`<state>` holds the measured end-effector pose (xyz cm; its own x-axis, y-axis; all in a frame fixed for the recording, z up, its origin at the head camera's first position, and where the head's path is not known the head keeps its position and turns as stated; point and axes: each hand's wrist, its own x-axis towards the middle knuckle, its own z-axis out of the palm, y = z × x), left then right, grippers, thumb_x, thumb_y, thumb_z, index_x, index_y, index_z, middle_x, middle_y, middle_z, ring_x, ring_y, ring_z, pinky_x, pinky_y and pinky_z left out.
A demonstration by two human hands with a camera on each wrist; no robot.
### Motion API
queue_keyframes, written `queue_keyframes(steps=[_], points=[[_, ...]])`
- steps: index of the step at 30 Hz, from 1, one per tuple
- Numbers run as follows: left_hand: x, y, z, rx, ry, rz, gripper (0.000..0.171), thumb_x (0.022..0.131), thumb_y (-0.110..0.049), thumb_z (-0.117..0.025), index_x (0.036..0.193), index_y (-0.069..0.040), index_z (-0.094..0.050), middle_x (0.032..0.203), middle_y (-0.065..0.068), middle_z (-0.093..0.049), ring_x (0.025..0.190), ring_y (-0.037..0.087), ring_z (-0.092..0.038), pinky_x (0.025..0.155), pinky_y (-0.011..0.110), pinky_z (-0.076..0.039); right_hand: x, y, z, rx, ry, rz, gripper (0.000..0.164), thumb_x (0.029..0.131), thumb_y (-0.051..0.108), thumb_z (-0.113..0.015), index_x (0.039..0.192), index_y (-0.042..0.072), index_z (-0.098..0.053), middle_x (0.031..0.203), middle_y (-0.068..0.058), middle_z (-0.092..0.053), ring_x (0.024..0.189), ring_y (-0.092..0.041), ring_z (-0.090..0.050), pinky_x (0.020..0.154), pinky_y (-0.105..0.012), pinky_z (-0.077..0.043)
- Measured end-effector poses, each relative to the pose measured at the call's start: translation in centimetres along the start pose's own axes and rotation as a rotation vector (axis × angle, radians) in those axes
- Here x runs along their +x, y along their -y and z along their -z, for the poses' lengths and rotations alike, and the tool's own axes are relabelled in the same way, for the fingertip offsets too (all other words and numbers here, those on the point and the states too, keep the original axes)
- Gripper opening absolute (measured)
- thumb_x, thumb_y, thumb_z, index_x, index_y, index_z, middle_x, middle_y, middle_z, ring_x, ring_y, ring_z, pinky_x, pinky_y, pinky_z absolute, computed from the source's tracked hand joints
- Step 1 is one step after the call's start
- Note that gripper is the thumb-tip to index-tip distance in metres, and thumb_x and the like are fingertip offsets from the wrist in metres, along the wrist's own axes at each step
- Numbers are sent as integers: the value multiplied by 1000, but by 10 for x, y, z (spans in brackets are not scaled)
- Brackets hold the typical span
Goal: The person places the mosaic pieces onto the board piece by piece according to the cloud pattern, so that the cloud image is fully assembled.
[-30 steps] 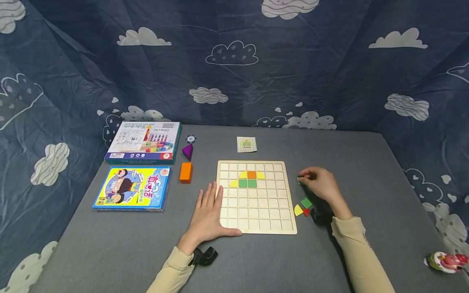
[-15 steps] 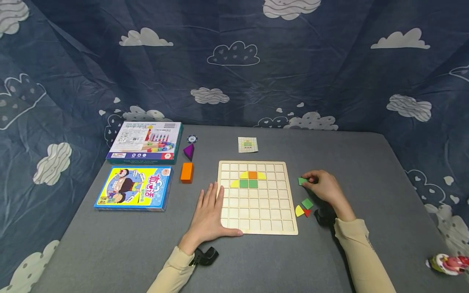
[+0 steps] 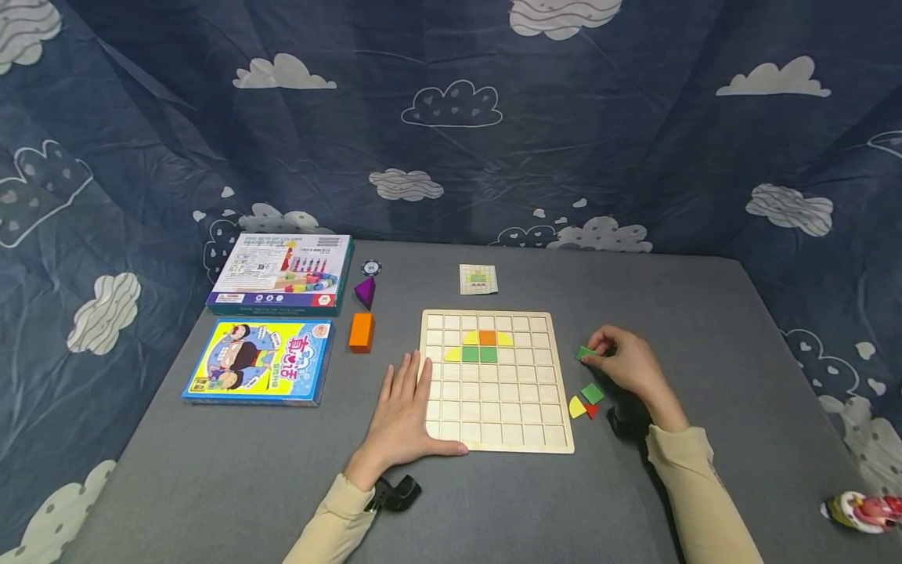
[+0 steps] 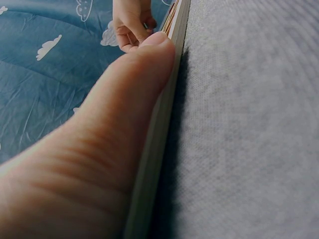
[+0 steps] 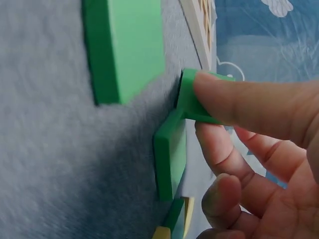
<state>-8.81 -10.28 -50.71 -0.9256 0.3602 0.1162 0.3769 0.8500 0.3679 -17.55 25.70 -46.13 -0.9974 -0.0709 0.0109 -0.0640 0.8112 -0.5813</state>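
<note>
My left hand (image 3: 399,411) lies with fingers spread over the left side of the wooden grid board (image 3: 521,412), its thumb (image 4: 124,94) along the near edge. Orange, green and yellow tiles sit in the board's upper cells. To the right of the board, my right hand (image 3: 624,359) pinches a green square tile (image 5: 192,97) between thumb and fingers, tilted close over the table. More green tiles (image 5: 170,154) lie under and beside this hand in the right wrist view. Near it lie a green square (image 3: 592,393), a yellow quarter-round piece (image 3: 576,407) and a red piece (image 3: 591,411).
A small pattern card (image 3: 478,279) lies behind the board. Leftward stand an orange block (image 3: 361,333), a purple block (image 3: 365,292), a round chip (image 3: 370,268) and two boxes, one white (image 3: 282,270), one blue and yellow (image 3: 258,360). A figurine (image 3: 861,512) sits far right.
My right hand has shifted slightly right, and the green tile, mostly covered by the fingers at first, now shows tilted in the pinch. The left hand has stayed on the board.
</note>
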Motion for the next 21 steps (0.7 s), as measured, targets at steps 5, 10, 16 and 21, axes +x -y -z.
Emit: queue_keyframes(steps=[5,10,16,21], points=[[0,0,0,4,-17,-11,135,57,-81,-66,149,4,-16,154,24,-9,142,35,-3,111,51,-2,-3,4,-4,70,-15,14,17,81,11,-75,86,4,-61,76,-6,-59,62,-21,-46,56,-31,-34],[-1,0,1,-1,-3,4,136,57,-82,-64,150,2,-14,155,22,-6,143,32,0,112,49,0,-1,20,-15,183,27,47,17,82,11,-75,89,2,-62,79,-8,-59,58,-19,-43,51,-28,-34],[0,0,0,8,14,16,136,56,-84,-63,151,0,-12,156,21,-5,143,30,2,112,48,2,5,45,-29,279,110,85,15,81,8,-75,89,1,-63,77,-6,-59,56,-17,-42,48,-26,-34],[1,0,0,12,23,18,136,57,-84,-62,151,0,-12,156,20,-5,143,30,3,112,47,3,8,60,-38,305,152,113,10,82,7,-74,88,2,-67,74,-5,-61,53,-17,-42,45,-25,-34]])
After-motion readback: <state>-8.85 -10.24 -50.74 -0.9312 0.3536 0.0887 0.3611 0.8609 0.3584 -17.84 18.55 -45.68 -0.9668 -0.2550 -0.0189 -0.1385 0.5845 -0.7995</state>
